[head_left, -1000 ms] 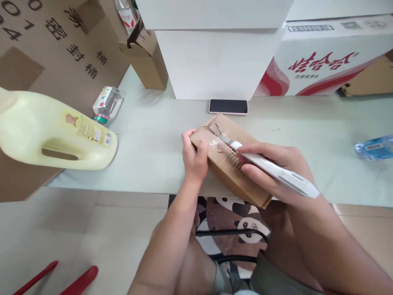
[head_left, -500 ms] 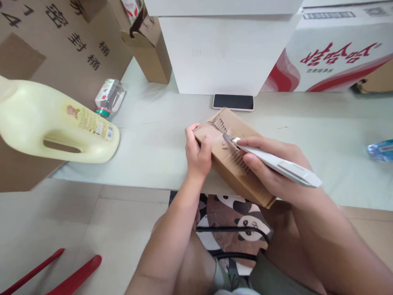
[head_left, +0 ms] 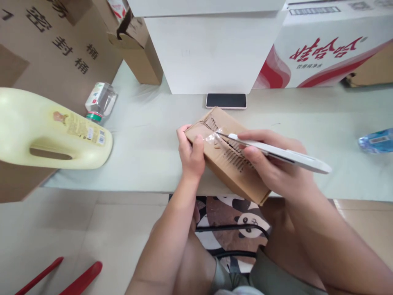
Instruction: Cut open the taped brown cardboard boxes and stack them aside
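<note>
Knife (head_left: 294, 157), one, has pivoted since the earlier frame: handle's rear end swung farther from the body, blade tip still at the clear tape (head_left: 213, 135). Right hand (head_left: 284, 174) closed round the handle; left hand (head_left: 192, 156) clasps one end of one brown carton (head_left: 227, 162) at the table (head_left: 147, 159) edge. Beyond it: one phone (head_left: 226, 101). Bottles: two, one clear bottle (head_left: 102, 98), one blue bottle (head_left: 378, 141).
</note>
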A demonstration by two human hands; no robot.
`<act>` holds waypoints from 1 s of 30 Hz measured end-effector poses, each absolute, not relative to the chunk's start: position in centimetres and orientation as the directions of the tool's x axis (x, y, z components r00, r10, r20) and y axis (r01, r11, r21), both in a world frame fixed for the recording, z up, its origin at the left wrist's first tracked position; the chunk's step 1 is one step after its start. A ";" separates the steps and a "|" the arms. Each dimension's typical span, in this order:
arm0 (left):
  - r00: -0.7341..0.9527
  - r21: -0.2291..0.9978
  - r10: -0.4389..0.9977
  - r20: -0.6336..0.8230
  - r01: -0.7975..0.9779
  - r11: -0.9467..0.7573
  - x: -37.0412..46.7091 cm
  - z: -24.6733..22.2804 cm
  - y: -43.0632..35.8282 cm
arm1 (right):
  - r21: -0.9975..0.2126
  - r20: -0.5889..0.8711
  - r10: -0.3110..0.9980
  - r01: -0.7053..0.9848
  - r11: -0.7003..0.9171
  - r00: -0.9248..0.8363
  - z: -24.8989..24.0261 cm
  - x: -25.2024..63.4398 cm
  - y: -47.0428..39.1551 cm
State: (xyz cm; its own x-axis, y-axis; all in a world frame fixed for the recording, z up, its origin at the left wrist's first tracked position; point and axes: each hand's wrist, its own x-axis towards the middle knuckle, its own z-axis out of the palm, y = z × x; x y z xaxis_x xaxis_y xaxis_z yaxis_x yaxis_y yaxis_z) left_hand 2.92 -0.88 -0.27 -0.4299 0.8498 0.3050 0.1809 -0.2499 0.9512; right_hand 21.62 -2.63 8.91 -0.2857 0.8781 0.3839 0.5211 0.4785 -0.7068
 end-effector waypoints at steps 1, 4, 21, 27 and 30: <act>-0.433 0.951 0.848 0.305 0.182 -0.249 2.9 -0.3 -0.9 | -0.707 0.369 0.877 0.519 0.480 -0.308 9.0 21.6 -2.6; -0.439 0.952 0.845 0.304 0.181 -0.249 2.9 -0.3 -0.8 | -0.707 0.348 0.880 0.526 0.473 -0.323 9.2 21.4 -2.5; -0.440 0.957 0.851 0.287 0.171 -0.234 2.9 -0.3 -0.8 | -0.685 0.356 0.887 0.563 0.463 -0.295 8.9 21.3 -2.4; -0.442 0.960 0.854 0.274 0.173 -0.219 3.0 -0.1 -0.8 | -0.661 0.310 0.889 0.595 0.457 -0.338 8.7 21.0 -2.5; -0.438 0.959 0.856 0.275 0.187 -0.213 3.0 -0.1 -0.8 | -0.670 0.306 0.893 0.592 0.448 -0.329 8.8 21.1 -2.5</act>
